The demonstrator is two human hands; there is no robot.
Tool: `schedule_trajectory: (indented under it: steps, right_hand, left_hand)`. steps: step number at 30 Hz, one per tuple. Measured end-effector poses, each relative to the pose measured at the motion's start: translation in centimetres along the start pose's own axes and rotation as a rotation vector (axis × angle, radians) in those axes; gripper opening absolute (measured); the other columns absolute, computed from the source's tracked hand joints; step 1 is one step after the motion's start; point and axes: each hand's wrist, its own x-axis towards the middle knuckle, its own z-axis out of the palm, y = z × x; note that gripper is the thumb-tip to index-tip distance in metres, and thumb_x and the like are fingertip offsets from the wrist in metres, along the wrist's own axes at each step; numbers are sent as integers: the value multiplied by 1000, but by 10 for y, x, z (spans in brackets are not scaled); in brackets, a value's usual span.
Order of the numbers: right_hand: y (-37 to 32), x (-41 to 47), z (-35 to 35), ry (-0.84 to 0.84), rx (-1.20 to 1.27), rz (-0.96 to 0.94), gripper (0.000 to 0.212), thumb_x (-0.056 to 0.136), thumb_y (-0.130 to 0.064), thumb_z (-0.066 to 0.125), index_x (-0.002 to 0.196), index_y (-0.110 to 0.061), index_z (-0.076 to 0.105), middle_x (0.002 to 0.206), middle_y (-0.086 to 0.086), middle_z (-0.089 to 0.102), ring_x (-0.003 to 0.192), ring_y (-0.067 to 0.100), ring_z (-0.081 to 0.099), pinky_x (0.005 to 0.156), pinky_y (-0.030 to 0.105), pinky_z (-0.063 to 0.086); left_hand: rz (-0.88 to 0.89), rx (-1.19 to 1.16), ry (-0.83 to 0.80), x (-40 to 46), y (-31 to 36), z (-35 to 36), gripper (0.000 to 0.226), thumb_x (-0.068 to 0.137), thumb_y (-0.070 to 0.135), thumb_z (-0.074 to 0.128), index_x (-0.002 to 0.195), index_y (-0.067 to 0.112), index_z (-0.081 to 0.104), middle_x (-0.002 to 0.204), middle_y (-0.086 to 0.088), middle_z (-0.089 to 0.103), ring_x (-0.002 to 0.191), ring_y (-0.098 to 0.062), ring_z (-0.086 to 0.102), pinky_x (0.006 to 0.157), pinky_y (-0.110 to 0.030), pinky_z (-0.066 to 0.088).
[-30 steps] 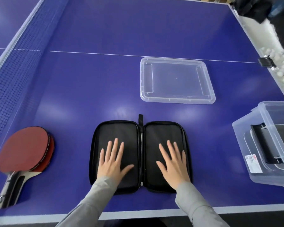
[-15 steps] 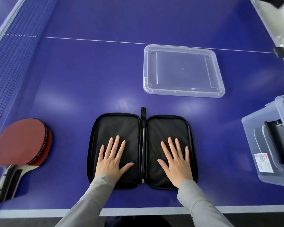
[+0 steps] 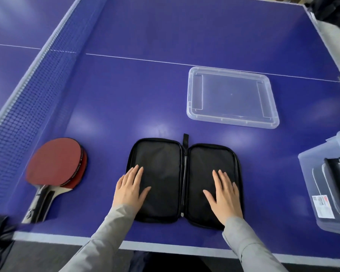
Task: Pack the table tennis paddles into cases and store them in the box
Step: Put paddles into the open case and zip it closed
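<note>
While both hands point(image 3: 177, 193) press flat and spread on the soft open case point(image 3: 184, 182), the light, stiff paddles point(image 3: 56, 163) look best gripped by their handles.

matt black cloth case point(image 3: 165, 179), clear glossy plastic lid point(image 3: 232, 97)

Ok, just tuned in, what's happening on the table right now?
A person has a black case lying unzipped and flat near the table edge, with the left hand pressed on its left half and the right hand on its right half. Nothing is inside it yet. The red paddles lie stacked to its left. The clear box at the right already holds a dark case; its lid lies apart.
</note>
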Motion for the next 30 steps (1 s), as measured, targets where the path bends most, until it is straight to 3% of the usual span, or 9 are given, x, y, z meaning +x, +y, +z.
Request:
schedule_trajectory:
  steps: [3,8,12,19,24,30]
  right_hand:
    - [-2,-1,-6,-6,13,7,69,94,-48,48,151,-17,23,157,7,25,146,24,20,115,44,24]
    - [-5,-6,-11,1,15,19,67,92,-42,54,148,-14,30,153,10,33,143,25,27,112,44,30]
    - [-8,-11,-11,2,1,33,67,92,-40,55,147,-13,30,152,10,34,143,24,28,111,42,30]
    - [-16,-16,-11,9,-6,80,66,92,-39,55,147,-12,30,152,11,35,143,24,28,110,40,30]
    - [-20,-15,-13,-1,-37,93,66,93,-40,53,148,-13,29,152,10,35,143,23,28,111,39,30]
    - [-29,-9,-16,-17,-107,102,66,93,-41,52,148,-13,28,152,10,35,143,23,28,110,38,33]
  left_hand:
    - [-76,-12,83,-15,-31,-11,64,82,46,38,118,0,64,122,-16,64,107,-36,64,86,-48,50]
    - [-331,-27,286,-47,-96,-27,64,82,45,44,127,2,56,131,-16,56,116,-37,55,89,-53,44]
    - [-571,-57,454,-70,-154,-33,67,75,24,77,132,4,48,135,-19,48,122,-41,45,95,-56,35]
    - [-814,-130,254,-85,-207,-29,66,73,30,79,125,1,51,120,-25,54,115,-44,46,92,-57,37]
    - [-842,-223,181,-78,-217,-25,51,71,32,79,107,2,58,107,-21,57,106,-41,49,86,-51,43]
    - [-886,-252,139,-74,-228,-27,41,73,44,73,98,16,59,100,-6,56,101,-32,55,74,-44,45]
